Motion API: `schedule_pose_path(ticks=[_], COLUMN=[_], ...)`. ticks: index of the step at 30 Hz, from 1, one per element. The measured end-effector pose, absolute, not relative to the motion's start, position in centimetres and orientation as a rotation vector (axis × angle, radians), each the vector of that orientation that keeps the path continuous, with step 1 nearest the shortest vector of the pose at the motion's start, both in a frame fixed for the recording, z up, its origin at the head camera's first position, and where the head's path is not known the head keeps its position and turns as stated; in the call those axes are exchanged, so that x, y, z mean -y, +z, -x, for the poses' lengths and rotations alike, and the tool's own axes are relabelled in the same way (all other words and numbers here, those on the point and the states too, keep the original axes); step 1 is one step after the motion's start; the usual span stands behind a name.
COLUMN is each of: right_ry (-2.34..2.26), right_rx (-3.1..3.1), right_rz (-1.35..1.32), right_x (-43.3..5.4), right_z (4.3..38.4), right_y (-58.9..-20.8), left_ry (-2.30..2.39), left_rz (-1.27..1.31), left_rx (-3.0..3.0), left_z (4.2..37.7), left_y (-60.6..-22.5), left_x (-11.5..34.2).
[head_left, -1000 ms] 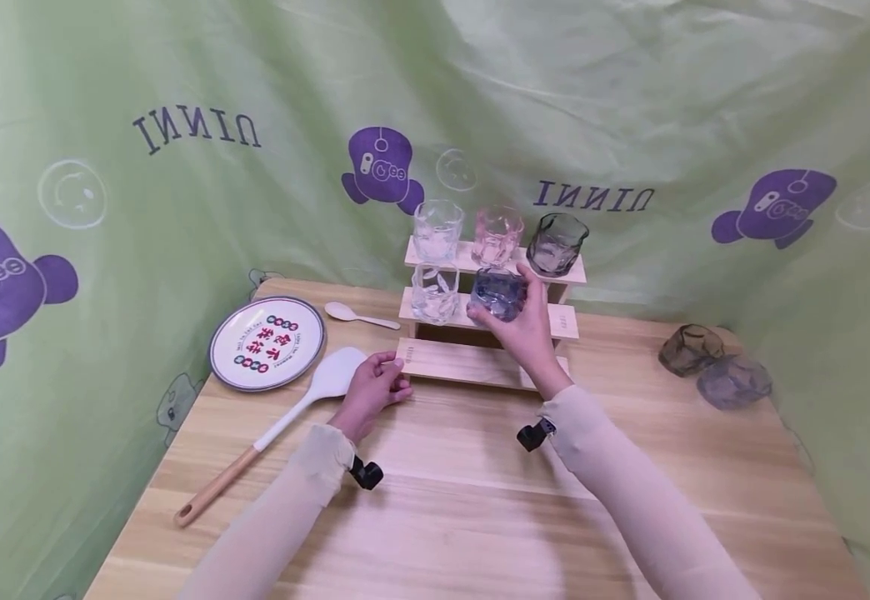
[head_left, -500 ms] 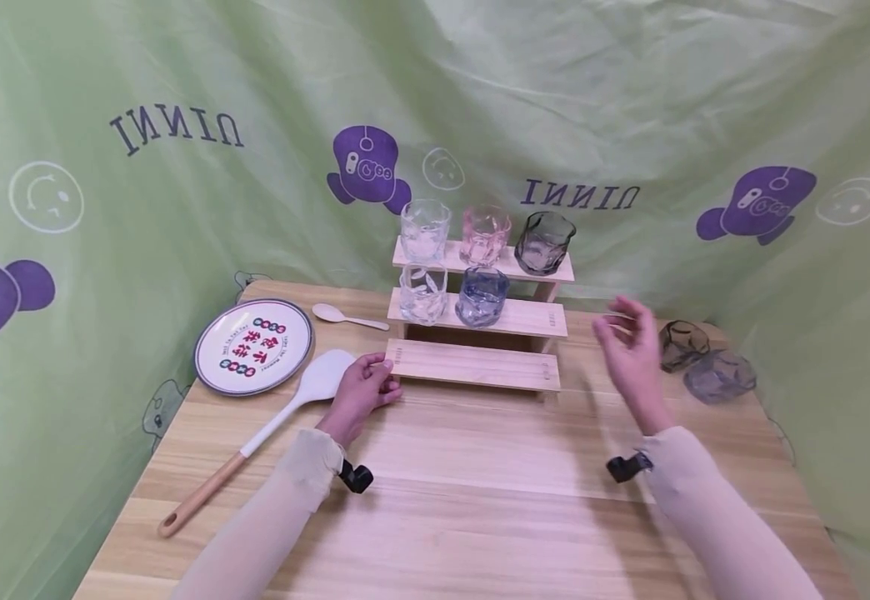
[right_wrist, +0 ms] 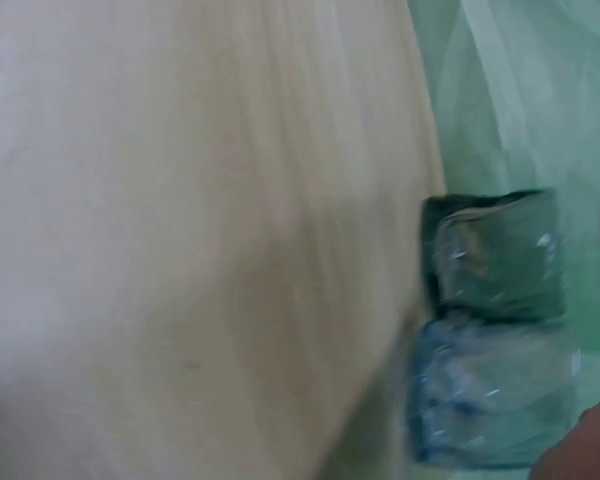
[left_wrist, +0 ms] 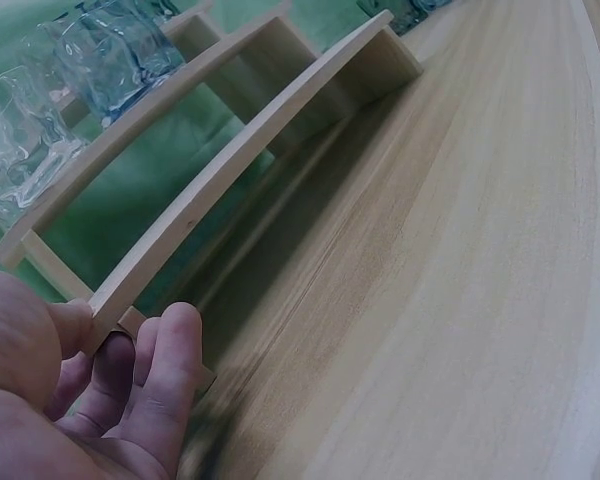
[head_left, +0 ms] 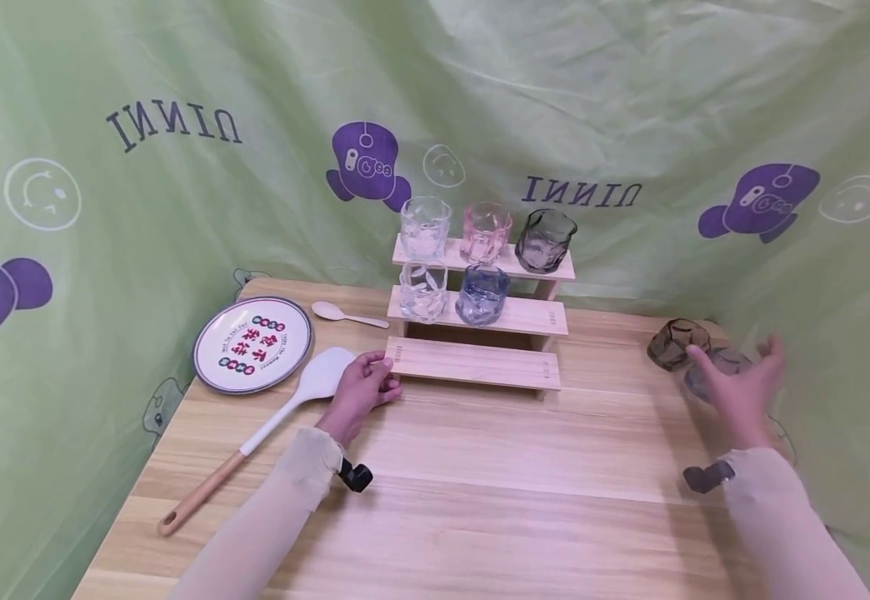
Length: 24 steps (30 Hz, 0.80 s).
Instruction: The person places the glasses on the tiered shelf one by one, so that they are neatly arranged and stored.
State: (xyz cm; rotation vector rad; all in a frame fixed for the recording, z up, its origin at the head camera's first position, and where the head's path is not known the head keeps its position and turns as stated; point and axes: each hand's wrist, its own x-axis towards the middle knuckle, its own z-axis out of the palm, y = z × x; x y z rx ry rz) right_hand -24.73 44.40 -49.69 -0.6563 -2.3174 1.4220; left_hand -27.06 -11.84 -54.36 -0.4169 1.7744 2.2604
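Observation:
My left hand (head_left: 360, 390) pinches the left end of the lowest step of a three-tier wooden rack (head_left: 476, 363), thumb above and fingers below in the left wrist view. Over at the right, my right hand (head_left: 748, 396) is spread wide at a bluish-grey glass (right_wrist: 495, 395), partly covering it in the head view; contact cannot be told. Against that glass lies a brown glass (head_left: 677, 344). On the top step stand a clear glass (head_left: 425, 229), a pink glass (head_left: 486, 233) and a dark grey glass (head_left: 546, 242). The middle step bears another clear glass (head_left: 423, 292) and a blue glass (head_left: 482, 296).
Left of the rack lie a round plate (head_left: 253, 346) with red lettering, a small white spoon (head_left: 348, 316) and a white spatula (head_left: 262, 433) with a wooden handle. A green curtain (head_left: 255, 208) hangs around the wooden table (head_left: 435, 500).
My right hand has let go of the blue glass on the middle step and moved right to the two glasses at the table's edge. My left hand has stayed on the rack.

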Motion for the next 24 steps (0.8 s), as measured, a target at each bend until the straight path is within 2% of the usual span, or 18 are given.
schedule_pose_path(ticks=[11,17,24], right_ry=[1.518,1.678,1.617], right_rx=[2.307,2.266,2.394], right_rz=[0.865,0.860,0.726], right_x=[-44.5,-44.0,-43.1], right_z=[23.4,22.8,21.6], right_y=[-51.5,-52.5,-52.9], left_ry=[2.251,2.236,2.234], left_rz=[0.418,0.413,0.409], left_rx=[-1.776,-1.776,-1.773], left_z=[27.1,27.3,27.3], left_y=[-54.2,-54.2,-54.3], left_x=[11.9,11.9,11.9])
